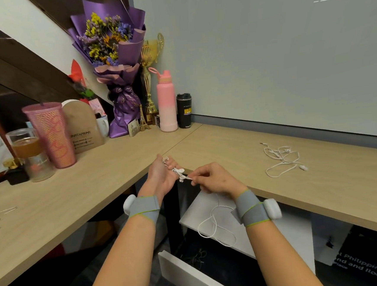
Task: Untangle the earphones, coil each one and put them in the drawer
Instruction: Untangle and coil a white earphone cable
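My left hand [163, 176] holds a white earphone [177, 171] with part of its cord wound around the fingers and the earbuds at the palm's edge. My right hand [215, 179] pinches the same cord just right of the earbuds. The rest of that cord [214, 226] hangs in loose loops below my right wrist, above the open white drawer [184, 271]. A dark cable lies inside the drawer [197, 256]. A second white earphone [282, 160] lies loosely tangled on the desk to the right.
The L-shaped wooden desk [95, 179] carries a purple bouquet [118, 65], a trophy, a pink bottle [167, 101], a black tumbler [184, 110], a pink cup [51, 135] and a glass in the back corner. A grey partition wall stands behind it.
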`<act>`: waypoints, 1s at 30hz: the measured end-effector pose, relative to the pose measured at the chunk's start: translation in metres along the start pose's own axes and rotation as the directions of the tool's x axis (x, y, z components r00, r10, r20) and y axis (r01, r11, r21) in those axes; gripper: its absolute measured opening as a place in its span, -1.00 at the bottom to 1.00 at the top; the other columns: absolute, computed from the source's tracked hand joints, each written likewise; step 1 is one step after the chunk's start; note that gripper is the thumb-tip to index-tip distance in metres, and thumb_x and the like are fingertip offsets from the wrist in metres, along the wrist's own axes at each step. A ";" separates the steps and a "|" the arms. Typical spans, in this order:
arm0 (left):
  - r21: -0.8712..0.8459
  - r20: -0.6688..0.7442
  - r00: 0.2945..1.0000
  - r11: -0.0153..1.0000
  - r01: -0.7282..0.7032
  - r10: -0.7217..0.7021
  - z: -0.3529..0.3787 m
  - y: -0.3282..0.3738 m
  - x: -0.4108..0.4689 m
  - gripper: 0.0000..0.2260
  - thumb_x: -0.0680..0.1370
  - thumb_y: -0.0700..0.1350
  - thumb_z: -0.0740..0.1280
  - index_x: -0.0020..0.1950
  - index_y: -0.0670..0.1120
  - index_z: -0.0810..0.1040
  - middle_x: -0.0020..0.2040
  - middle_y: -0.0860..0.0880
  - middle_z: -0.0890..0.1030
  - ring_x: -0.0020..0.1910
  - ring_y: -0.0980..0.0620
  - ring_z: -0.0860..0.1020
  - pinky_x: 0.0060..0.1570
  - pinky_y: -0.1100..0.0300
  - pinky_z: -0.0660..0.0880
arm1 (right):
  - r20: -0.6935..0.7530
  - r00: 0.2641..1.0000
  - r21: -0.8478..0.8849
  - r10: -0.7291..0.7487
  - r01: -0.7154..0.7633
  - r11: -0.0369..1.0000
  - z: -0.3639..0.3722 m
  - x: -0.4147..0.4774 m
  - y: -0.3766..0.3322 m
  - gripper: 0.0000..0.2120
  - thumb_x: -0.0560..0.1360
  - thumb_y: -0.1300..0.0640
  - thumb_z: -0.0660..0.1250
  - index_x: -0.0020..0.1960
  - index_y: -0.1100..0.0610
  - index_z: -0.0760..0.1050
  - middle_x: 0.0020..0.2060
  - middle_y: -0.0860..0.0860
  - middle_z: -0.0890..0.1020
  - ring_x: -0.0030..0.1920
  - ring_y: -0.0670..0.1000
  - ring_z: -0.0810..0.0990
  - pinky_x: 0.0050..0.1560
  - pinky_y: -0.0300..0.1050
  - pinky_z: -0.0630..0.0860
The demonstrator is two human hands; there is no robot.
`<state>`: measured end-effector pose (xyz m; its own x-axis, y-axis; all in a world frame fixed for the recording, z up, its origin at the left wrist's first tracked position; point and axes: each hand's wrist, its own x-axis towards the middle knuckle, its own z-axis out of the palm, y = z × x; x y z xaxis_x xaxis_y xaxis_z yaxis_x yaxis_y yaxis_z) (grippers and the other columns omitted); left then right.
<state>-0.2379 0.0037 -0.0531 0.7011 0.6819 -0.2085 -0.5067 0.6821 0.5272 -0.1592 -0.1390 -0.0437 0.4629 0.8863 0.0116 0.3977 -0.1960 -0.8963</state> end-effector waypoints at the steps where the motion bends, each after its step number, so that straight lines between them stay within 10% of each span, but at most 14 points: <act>1: -0.016 0.018 1.000 1.000 0.007 -0.007 0.000 0.003 0.000 -0.63 0.68 0.04 -0.06 -0.22 -0.11 0.31 -0.53 0.04 0.24 -0.65 0.12 0.19 -0.40 0.27 0.16 | 0.069 0.997 -0.023 0.019 -0.017 1.000 -0.007 -0.003 -0.003 -0.81 0.52 0.32 0.24 0.05 0.28 0.60 -0.33 0.02 0.57 -0.52 -0.16 0.39 -0.49 -0.33 0.35; 8: -0.097 0.118 0.992 0.995 -0.024 0.035 0.003 0.022 0.000 -0.68 0.68 -0.07 -0.03 0.01 -0.19 0.45 -0.50 0.05 0.33 -0.63 0.16 0.23 -0.61 0.35 0.22 | 0.122 0.993 -0.231 0.002 0.027 0.973 -0.046 -0.014 -0.020 -0.81 0.53 0.28 0.26 0.03 0.25 0.63 -0.35 -0.03 0.54 -0.46 -0.14 0.37 -0.41 -0.35 0.35; 17: 0.766 0.252 0.959 0.632 -0.118 -0.126 0.016 -0.008 -0.020 -0.73 0.67 -0.08 0.05 -0.16 -0.11 0.41 -0.32 -0.01 0.34 -0.55 0.17 0.26 -0.55 0.30 0.21 | -0.291 0.949 -0.121 -0.121 0.089 0.989 -0.015 0.013 -0.035 -0.86 0.35 0.25 0.50 -0.10 0.23 0.64 -0.43 -0.06 0.57 -0.48 -0.21 0.45 -0.36 -0.38 0.38; 24: 0.779 0.256 0.936 0.624 -0.052 -0.241 0.010 -0.008 -0.026 -0.55 0.67 0.11 -0.03 -0.03 -0.15 0.53 -0.36 0.05 0.37 -0.44 0.14 0.25 -0.50 0.32 0.25 | -0.425 0.900 0.043 -0.097 0.127 0.991 -0.015 0.016 -0.028 -0.86 0.28 0.24 0.56 -0.24 0.13 0.61 -0.45 -0.02 0.61 -0.54 -0.24 0.52 -0.42 -0.42 0.44; 30: 0.750 0.264 0.955 0.651 -0.115 -0.135 0.007 -0.008 -0.024 -0.72 0.68 -0.10 0.05 0.16 -0.20 0.49 -0.36 0.03 0.31 -0.37 0.11 0.31 -0.26 0.22 0.37 | -0.381 0.924 0.090 -0.035 0.074 0.993 -0.021 0.018 -0.023 -0.93 0.36 0.21 0.50 -0.20 0.13 0.62 -0.39 0.03 0.63 -0.49 -0.09 0.50 -0.46 -0.36 0.38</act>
<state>-0.2475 -0.0200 -0.0466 0.8704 0.4896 -0.0530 -0.0342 0.1675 0.9853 -0.1434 -0.1272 -0.0141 0.7156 0.6660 0.2106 0.3584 -0.0913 -0.9291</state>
